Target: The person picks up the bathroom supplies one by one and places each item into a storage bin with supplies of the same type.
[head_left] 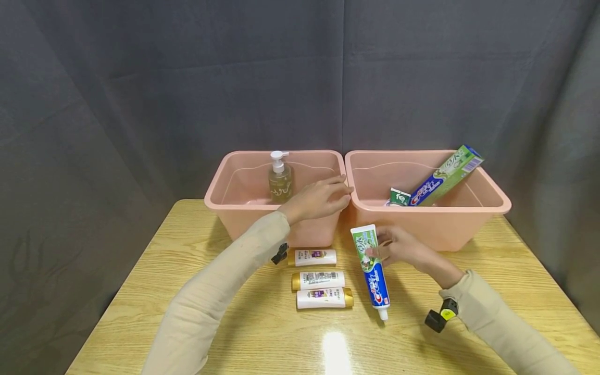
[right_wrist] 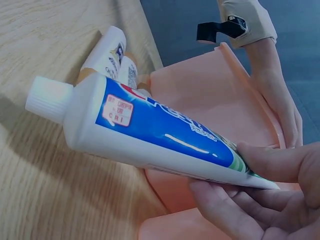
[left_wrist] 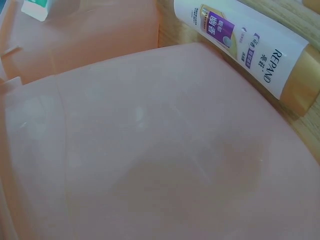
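Note:
My right hand pinches a tube of toothpaste, blue and green with a white cap, between thumb and fingers. In the right wrist view the tube slants with its cap toward the table's side and its flat end at the fingers. My left hand reaches across the left pink bin, its fingertips at the rim beside the right pink bin. Below the left forearm lie several white tubes with gold caps, one of them a white tube close to the bin.
In the left bin stands a pump bottle. A toothpaste box leans out over the right bin's rim, with a green-and-white tube beside it. Both bins stand side by side at the back of the wooden table, before a dark curtain.

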The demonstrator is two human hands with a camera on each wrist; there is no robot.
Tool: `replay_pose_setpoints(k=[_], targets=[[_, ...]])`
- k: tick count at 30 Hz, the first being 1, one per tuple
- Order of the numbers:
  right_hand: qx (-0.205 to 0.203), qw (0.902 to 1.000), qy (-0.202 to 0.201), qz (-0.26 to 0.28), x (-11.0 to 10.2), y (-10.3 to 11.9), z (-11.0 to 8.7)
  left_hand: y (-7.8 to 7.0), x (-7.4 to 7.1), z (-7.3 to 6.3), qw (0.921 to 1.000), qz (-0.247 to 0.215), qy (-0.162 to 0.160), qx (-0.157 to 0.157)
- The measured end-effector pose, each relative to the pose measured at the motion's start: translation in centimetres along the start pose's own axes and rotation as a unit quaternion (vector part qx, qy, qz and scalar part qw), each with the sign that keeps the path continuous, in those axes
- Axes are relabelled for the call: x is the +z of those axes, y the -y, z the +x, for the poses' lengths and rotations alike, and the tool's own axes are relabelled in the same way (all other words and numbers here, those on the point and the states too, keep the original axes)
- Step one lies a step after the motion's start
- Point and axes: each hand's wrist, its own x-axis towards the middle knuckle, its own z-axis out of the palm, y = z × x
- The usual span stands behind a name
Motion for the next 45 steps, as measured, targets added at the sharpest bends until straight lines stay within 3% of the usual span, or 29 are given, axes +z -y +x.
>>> replay_pose_setpoints(k=[45], targets=[[-0.032,0.9994,-0.009,-0.012,-2.2,3.7,-1.5,0.0,0.0,0.0,1.0000,-0.007,0.004,-0.004]])
